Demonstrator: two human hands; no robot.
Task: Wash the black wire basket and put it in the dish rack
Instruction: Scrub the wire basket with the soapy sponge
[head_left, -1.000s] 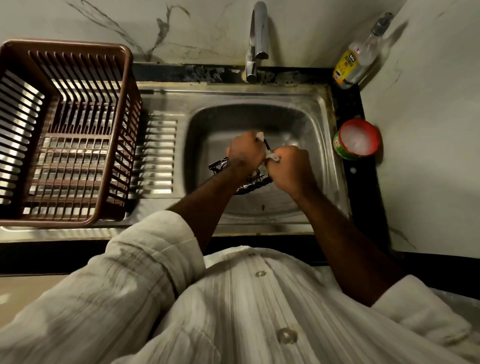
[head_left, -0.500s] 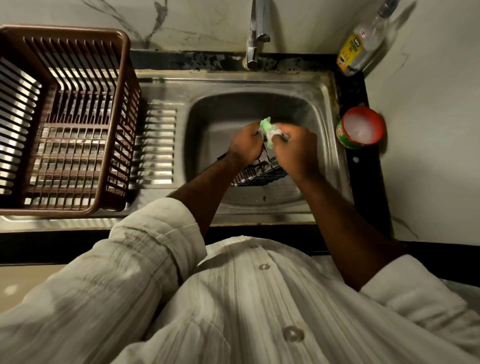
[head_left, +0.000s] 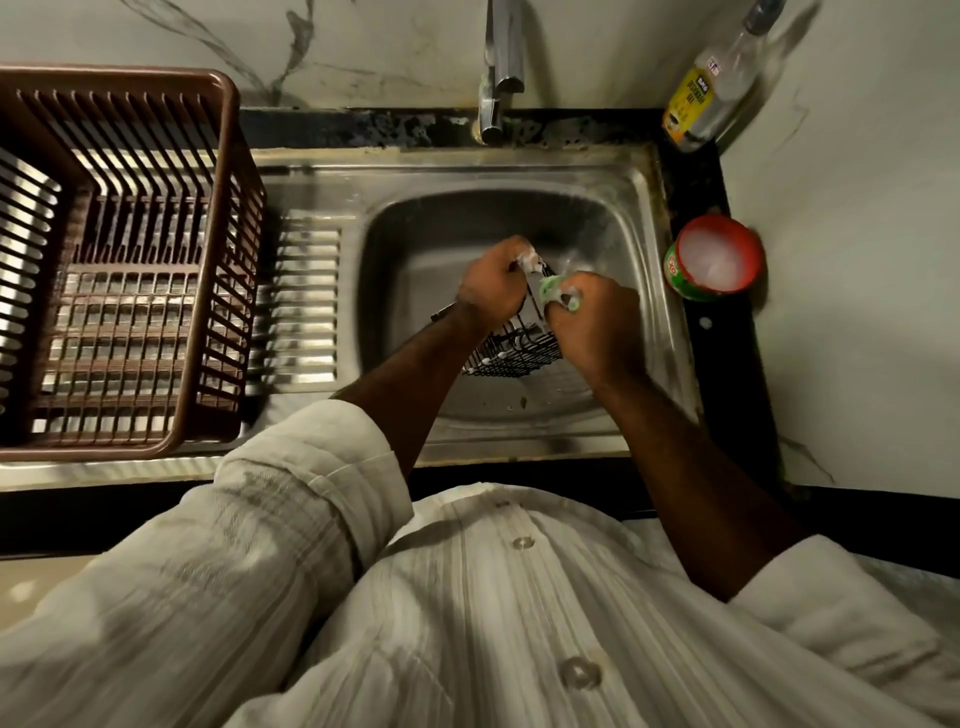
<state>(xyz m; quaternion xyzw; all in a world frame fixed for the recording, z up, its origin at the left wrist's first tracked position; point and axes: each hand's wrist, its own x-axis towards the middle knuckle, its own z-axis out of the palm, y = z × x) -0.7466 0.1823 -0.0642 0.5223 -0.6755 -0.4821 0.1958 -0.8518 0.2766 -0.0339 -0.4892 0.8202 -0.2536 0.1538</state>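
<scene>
The black wire basket (head_left: 511, 348) is held tilted over the steel sink (head_left: 519, 171), with soap foam on its wires. My left hand (head_left: 491, 283) grips its upper rim. My right hand (head_left: 597, 322) is closed on a green scrub pad (head_left: 553, 291) pressed against the basket's right side. Both hands hide much of the basket. The brown plastic dish rack (head_left: 119, 260) stands on the drainboard at the left, with nothing in it.
The tap (head_left: 498, 67) stands behind the basin, with no water visible. A dish-soap bottle (head_left: 711, 88) is in the back right corner. A red tub of white cleaning paste (head_left: 714, 260) sits on the black counter right of the sink. The ribbed drainboard (head_left: 306, 306) lies between rack and basin.
The right hand has slid the green scrub pad from the top of the basket down along its right side. The left hand keeps its grip on the rim.
</scene>
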